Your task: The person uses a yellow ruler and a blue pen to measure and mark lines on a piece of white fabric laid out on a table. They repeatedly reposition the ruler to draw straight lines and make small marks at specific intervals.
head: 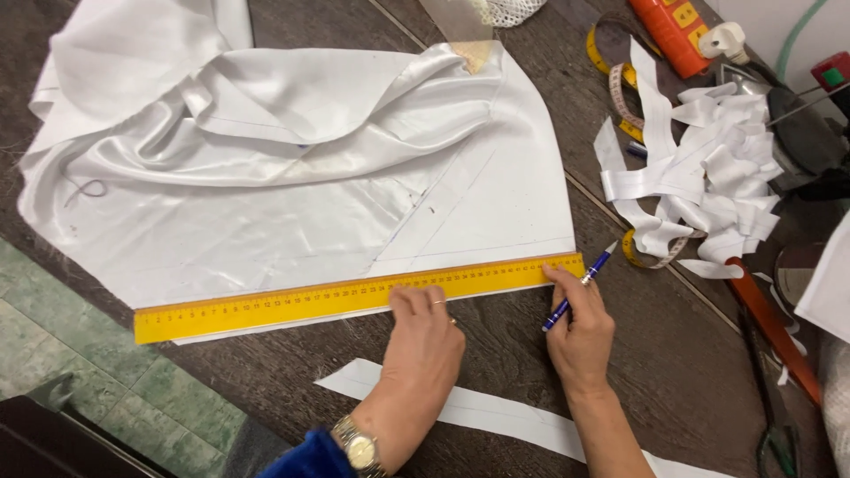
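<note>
- The yellow ruler [354, 296] lies flat along the near edge of the white satin fabric [292, 186], running from the left of the table up and to the right, its right end at the fabric's near right corner.
- My left hand [427, 332] rests on the ruler's near edge about the middle right, fingers stretched out and pressing down, wrapped around nothing.
- My right hand [580, 332] sits at the ruler's right end; the forefinger touches the ruler's end while the other fingers are closed around a blue pen [580, 288], its tip pointing far and right, just off the fabric corner.
- On my left wrist there is a gold watch [359, 445], just beyond a blue sleeve [305, 460].
- The fabric is smooth near the ruler and bunched in folds at the far left.
- Near me, a long white strip [496, 416] lies on the dark wooden table [664, 354].
- To the right, a heap of white fabric strips [708, 168] lies tangled with a yellow tape measure [620, 97].
- Far right near: green-handled scissors [777, 434], beside an orange strip [775, 327].
</note>
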